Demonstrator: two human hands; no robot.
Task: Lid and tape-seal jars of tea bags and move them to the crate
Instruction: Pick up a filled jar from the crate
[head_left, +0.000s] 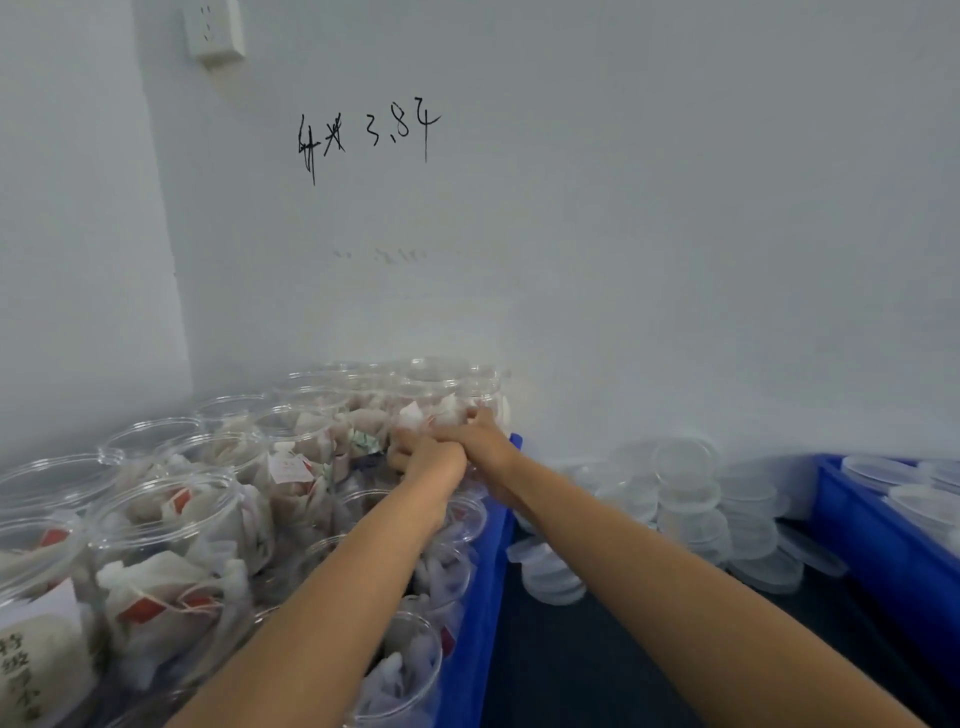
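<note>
Both arms stretched out, left hand (434, 460) and right hand (485, 434) pressed together on an open jar (447, 410) by the wall, grip too blurry to call.

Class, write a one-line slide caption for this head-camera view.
Both hands, left and right, reach a far open jar of tea bags in a blue crate; loose lids lie alongside.

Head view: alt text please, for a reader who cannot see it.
Both hands, left hand and right hand, reach onto a far jar among open jars of tea bags in a blue crate; loose lids lie stacked to the right.
</note>
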